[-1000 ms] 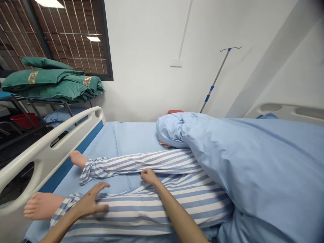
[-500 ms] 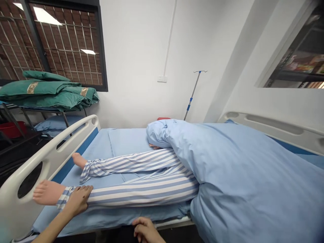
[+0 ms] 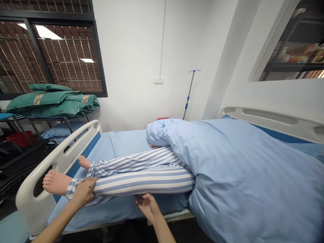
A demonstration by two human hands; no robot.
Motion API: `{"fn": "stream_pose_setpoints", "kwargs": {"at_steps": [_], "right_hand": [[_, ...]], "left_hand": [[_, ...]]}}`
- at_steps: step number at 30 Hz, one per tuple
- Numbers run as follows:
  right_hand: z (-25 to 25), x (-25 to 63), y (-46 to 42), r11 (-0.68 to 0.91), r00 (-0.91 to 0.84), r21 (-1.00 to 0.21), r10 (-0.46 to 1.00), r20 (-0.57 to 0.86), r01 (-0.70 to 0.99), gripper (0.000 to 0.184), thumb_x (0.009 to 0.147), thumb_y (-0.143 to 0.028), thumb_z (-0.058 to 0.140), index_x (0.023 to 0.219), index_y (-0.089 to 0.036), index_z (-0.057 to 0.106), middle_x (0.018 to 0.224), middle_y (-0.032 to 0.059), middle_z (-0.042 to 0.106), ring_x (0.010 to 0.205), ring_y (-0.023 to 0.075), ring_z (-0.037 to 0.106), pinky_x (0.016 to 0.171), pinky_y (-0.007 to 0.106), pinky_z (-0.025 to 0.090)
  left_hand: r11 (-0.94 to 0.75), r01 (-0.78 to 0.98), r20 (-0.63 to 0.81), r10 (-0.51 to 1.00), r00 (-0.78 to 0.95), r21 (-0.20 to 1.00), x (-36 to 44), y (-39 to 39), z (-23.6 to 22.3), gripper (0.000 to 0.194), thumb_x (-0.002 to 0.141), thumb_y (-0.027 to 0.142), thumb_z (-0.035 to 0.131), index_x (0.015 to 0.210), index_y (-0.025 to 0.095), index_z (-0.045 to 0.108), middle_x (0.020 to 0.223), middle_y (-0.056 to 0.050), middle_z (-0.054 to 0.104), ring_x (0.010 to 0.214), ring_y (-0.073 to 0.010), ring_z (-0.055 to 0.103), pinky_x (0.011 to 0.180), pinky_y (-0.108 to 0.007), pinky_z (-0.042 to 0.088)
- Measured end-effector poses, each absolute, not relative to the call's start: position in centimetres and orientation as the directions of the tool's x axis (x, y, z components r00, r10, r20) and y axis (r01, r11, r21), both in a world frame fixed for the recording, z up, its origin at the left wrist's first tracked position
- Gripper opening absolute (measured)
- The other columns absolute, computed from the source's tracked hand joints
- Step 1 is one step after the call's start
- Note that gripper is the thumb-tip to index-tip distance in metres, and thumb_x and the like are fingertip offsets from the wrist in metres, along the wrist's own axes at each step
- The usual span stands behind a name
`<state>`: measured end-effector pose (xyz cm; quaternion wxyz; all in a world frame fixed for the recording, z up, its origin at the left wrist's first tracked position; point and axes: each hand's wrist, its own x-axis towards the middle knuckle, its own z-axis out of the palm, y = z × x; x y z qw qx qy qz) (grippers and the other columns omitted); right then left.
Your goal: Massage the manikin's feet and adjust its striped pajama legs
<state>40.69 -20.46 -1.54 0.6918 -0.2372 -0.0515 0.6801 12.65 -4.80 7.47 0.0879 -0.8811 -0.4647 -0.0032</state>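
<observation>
A figure in blue-and-white striped trousers lies on a hospital bed, its upper body hidden under a light blue quilt. The near leg sits slightly raised off the blue sheet. My left hand is wrapped around the near ankle, just behind the bare foot. Fingers of my right hand are curled up under the near leg around knee height, against the striped fabric. The far foot rests near the footboard.
A white footboard rail with blue panel stands left of the feet, a second rail at the far right. Folded green blankets lie on a rack by the window. An IV pole stands behind the bed by the wall.
My right hand has come up from below the mattress edge to the underside of the near leg. The left hand stays on the ankle. The near leg has lifted slightly.
</observation>
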Motion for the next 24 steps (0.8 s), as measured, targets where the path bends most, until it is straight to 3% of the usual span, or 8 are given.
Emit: {"fn": "stream_pose_setpoints", "kwargs": {"at_steps": [8, 14, 18, 24], "right_hand": [[5.6, 43.4, -20.9, 0.064, 0.110, -0.354, 0.987, -0.114, -0.933, 0.009, 0.057, -0.017, 0.064, 0.062, -0.020, 0.056, 0.082, 0.0013, 0.064, 0.093, 0.0230, 0.057, 0.084, 0.041, 0.045], [6.5, 43.7, -21.2, 0.070, 0.114, -0.403, 0.990, -0.088, -0.912, 0.008, 0.061, -0.020, 0.061, 0.068, -0.021, 0.056, 0.092, 0.0023, 0.063, 0.101, 0.0230, 0.054, 0.093, 0.046, 0.042], [6.2, 43.8, -21.3, 0.061, 0.115, -0.401, 0.987, -0.112, -0.914, 0.009, 0.061, -0.019, 0.062, 0.065, -0.021, 0.054, 0.091, 0.0016, 0.063, 0.098, 0.0226, 0.055, 0.092, 0.045, 0.043], [5.9, 43.9, -21.2, 0.083, 0.176, -0.410, 0.965, -0.193, -0.908, 0.010, 0.060, -0.024, 0.063, 0.067, -0.022, 0.056, 0.084, 0.0007, 0.063, 0.090, 0.0229, 0.058, 0.086, 0.044, 0.045]], "left_hand": [[-0.508, 0.847, 0.306, 0.841, 0.446, 0.160, 17.7, -5.1, 3.1, 0.058, 0.062, 0.021, 0.051, 0.120, 0.015, 0.048, 0.123, -0.013, 0.057, 0.115, -0.0276, 0.051, 0.097, -0.037, 0.036], [-0.442, 0.843, 0.298, 0.886, 0.356, 0.307, 20.3, -6.6, -0.7, 0.055, 0.062, 0.020, 0.051, 0.117, 0.014, 0.048, 0.119, -0.013, 0.058, 0.112, -0.0269, 0.052, 0.097, -0.037, 0.038], [-0.454, 0.845, 0.292, 0.880, 0.375, 0.282, 20.2, -6.7, -1.2, 0.055, 0.064, 0.023, 0.052, 0.118, 0.016, 0.049, 0.120, -0.012, 0.059, 0.112, -0.0284, 0.053, 0.097, -0.040, 0.037], [-0.568, 0.813, 0.335, 0.797, 0.503, 0.129, 18.4, -5.0, 3.2, 0.058, 0.063, 0.024, 0.053, 0.120, 0.018, 0.052, 0.124, -0.012, 0.058, 0.116, -0.0301, 0.050, 0.098, -0.042, 0.034]]}}
